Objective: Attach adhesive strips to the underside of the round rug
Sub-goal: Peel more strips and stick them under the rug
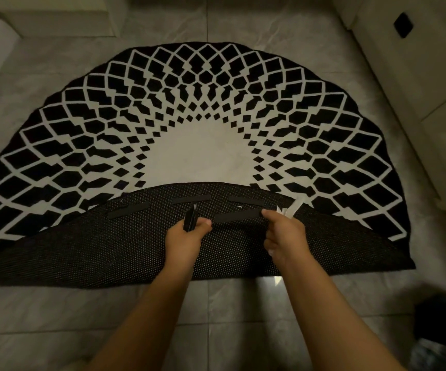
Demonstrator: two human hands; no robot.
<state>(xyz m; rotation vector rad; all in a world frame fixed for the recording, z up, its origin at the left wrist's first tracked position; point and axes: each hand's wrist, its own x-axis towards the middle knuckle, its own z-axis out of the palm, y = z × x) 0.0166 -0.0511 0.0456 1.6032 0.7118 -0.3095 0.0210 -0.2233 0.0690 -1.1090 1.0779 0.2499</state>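
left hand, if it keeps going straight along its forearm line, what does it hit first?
Probably the middle adhesive strip stuck on the folded-back underside, just beyond the strips the left hand grips. Past that comes the rug's white centre. Height above the backing is unclear.

rug [189,116]: round, black with white lattice, near half folded over onto itself on the tile floor [243,311]
underside [109,250]: dark mesh, facing up
strips [127,210]: four black ones lying on the underside near the fold's edge
left hand [187,236]: grips a small stack of black strips, upright
right hand [283,234]: fingertips press the end of one strip [236,216], white backing papers [291,210] held too
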